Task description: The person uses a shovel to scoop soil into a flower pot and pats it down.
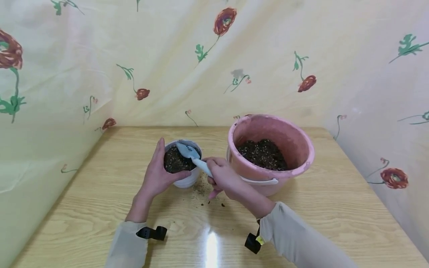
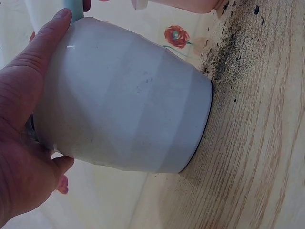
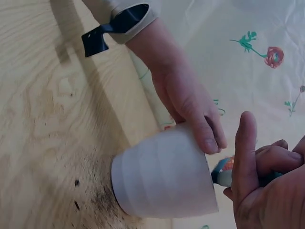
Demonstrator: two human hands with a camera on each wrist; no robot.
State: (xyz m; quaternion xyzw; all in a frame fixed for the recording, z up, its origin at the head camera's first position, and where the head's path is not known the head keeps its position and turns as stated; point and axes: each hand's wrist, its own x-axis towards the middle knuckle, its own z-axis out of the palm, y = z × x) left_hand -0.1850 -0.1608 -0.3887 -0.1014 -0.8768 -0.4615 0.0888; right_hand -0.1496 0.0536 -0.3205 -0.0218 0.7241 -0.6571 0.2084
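A white flower pot (image 1: 187, 181) filled with dark soil (image 1: 174, 160) stands on the wooden table. My left hand (image 1: 156, 175) holds it at the rim, thumb on the near side and fingers round the left; the left wrist view shows the pot's faceted wall (image 2: 128, 100) beside that hand. In my right hand (image 1: 227, 179) is the handle of a light blue trowel (image 1: 202, 166). Its blade lies over the soil, near the pot's far right rim. From the right wrist view, the trowel's neck (image 3: 224, 178) shows at the pot's mouth.
Right of the pot stands a pink bucket (image 1: 303, 160) with a white handle (image 1: 259, 182) and dark soil (image 1: 263, 153) inside. Spilled soil (image 1: 200, 188) lies on the table between pot and bucket. A flowered sheet (image 1: 167, 74) hangs behind and at both sides.
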